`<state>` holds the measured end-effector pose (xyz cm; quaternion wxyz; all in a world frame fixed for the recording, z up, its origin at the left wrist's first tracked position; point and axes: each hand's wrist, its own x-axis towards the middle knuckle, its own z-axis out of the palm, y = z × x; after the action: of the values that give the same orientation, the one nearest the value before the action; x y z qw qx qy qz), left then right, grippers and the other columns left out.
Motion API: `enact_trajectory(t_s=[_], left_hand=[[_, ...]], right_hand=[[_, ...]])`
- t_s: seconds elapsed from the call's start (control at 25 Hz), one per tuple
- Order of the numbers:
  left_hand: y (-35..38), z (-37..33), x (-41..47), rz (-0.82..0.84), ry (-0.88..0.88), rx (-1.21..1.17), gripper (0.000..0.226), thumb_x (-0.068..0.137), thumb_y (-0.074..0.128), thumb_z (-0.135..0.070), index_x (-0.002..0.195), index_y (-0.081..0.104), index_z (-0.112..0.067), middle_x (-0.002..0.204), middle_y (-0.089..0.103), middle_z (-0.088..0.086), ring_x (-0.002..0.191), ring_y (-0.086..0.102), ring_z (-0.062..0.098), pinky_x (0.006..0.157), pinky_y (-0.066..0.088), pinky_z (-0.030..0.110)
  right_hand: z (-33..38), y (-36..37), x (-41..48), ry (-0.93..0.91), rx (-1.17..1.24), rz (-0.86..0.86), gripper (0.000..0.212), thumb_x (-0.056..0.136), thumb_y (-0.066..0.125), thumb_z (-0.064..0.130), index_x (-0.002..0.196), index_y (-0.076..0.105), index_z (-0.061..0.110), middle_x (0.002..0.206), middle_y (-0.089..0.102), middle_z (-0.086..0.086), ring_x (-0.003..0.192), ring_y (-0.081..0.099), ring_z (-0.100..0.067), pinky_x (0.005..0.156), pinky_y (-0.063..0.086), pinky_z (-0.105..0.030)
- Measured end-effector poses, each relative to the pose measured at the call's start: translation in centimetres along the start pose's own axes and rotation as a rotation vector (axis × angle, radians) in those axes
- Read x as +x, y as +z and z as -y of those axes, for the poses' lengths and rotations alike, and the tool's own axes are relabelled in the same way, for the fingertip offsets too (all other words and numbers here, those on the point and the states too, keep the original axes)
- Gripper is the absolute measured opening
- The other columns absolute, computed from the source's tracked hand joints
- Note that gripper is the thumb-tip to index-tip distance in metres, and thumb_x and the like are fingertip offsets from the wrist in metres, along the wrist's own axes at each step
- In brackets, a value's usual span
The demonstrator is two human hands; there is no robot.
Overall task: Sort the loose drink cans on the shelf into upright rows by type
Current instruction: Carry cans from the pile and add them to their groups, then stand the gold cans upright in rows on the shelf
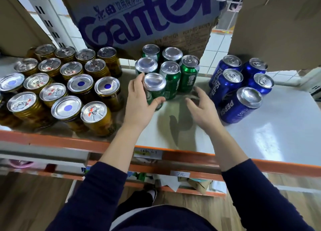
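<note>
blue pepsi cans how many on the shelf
5 blue metal Pepsi cans on the white shelf's right: two at the back, two in the middle, one in front. The brown cardboard box might hide more.

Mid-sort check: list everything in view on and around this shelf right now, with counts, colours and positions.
gold cans: at least sixteen, gold with silver tops, standing, shelf left
green cans: six, green, standing, shelf centre
blue Pepsi cans: five, blue, standing, shelf right
printed carton: one, brown with blue lettering, above and behind the green cans
plain cartons: two, brown, upper left and upper right
shelf: one, white top, orange front rail
paper labels: two, pale, on the front rails
left hand: one, grips the front green can
right hand: one, fingers loose, empty, between green and blue cans
</note>
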<state>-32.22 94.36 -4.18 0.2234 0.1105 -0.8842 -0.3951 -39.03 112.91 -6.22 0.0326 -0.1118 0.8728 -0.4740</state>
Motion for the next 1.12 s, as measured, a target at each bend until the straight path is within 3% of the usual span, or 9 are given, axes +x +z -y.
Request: enact_trajectory(t_s=[0.08, 0.16, 0.28, 0.44, 0.72, 0.88, 1.12], left_hand=[[-0.7, 0.3, -0.5, 0.041, -0.007, 0.072, 0.071, 0.085, 0.071, -0.027, 0.143, 0.035, -0.005, 0.135, 0.041, 0.015, 0.122, 0.042, 0.023, 0.092, 0.024, 0.009], [-1.6, 0.4, -1.9, 0.034, 0.001, 0.127, 0.056, 0.091, 0.063, -0.025, 0.138, 0.043, -0.002, 0.131, 0.046, 0.015, 0.121, 0.045, 0.027, 0.097, 0.031, 0.020], [-3.2, 0.4, -5.3, 0.060, 0.051, 0.159, 0.036, 0.093, 0.060, -0.024, 0.124, 0.058, -0.005, 0.119, 0.055, 0.009, 0.110, 0.053, 0.021, 0.094, 0.041, 0.027], [-6.9, 1.6, -10.0, 0.095, 0.050, 0.277, 0.027, 0.094, 0.057, -0.032, 0.114, 0.065, -0.016, 0.108, 0.064, -0.003, 0.100, 0.060, 0.015, 0.084, 0.050, 0.032], [-17.2, 8.0, -15.9, -0.105, -0.197, 0.508, 0.028, 0.095, 0.053, -0.036, 0.115, 0.064, -0.020, 0.113, 0.063, -0.003, 0.100, 0.060, 0.019, 0.080, 0.051, 0.035], [-24.2, 13.0, -18.7, -0.198, -0.312, 0.607, 0.028, 0.094, 0.055, -0.035, 0.114, 0.066, -0.017, 0.110, 0.064, 0.001, 0.100, 0.060, 0.020, 0.080, 0.049, 0.034], [-37.5, 21.0, -22.1, -0.271, -0.372, 0.659, 0.019, 0.089, 0.063, -0.023, 0.102, 0.069, -0.010, 0.100, 0.066, 0.008, 0.094, 0.062, 0.030, 0.080, 0.050, 0.043]], right_hand=[[-0.3, 0.1, -1.5, -0.007, -0.055, 0.018, 0.045, 0.093, 0.058, 0.024, 0.137, 0.051, 0.013, 0.129, 0.060, -0.001, 0.111, 0.059, -0.014, 0.095, 0.045, -0.026], [-0.2, 0.3, -2.9, -0.049, -0.085, 0.019, 0.039, 0.092, 0.059, 0.022, 0.130, 0.057, 0.012, 0.124, 0.063, -0.003, 0.102, 0.061, -0.011, 0.086, 0.043, -0.016], [1.0, 1.2, -5.1, -0.143, -0.076, 0.041, 0.030, 0.091, 0.061, 0.020, 0.120, 0.064, 0.017, 0.108, 0.067, 0.002, 0.094, 0.063, -0.011, 0.079, 0.048, -0.020], [3.7, 4.2, -7.8, -0.323, -0.098, 0.107, 0.020, 0.088, 0.064, 0.020, 0.108, 0.068, 0.020, 0.089, 0.067, 0.009, 0.083, 0.063, -0.007, 0.079, 0.052, -0.028], [10.6, 13.2, -11.5, -0.630, -0.090, 0.434, 0.021, 0.089, 0.061, 0.021, 0.109, 0.069, 0.019, 0.095, 0.068, 0.008, 0.087, 0.062, -0.008, 0.080, 0.053, -0.029], [15.2, 20.6, -13.2, -0.734, -0.069, 0.526, 0.022, 0.089, 0.063, 0.016, 0.111, 0.067, 0.016, 0.100, 0.069, 0.003, 0.092, 0.062, -0.009, 0.081, 0.055, -0.033], [24.1, 34.0, -17.2, -0.843, -0.012, 0.568, 0.022, 0.090, 0.062, 0.013, 0.112, 0.068, 0.013, 0.102, 0.068, 0.002, 0.093, 0.063, -0.011, 0.084, 0.055, -0.035]])
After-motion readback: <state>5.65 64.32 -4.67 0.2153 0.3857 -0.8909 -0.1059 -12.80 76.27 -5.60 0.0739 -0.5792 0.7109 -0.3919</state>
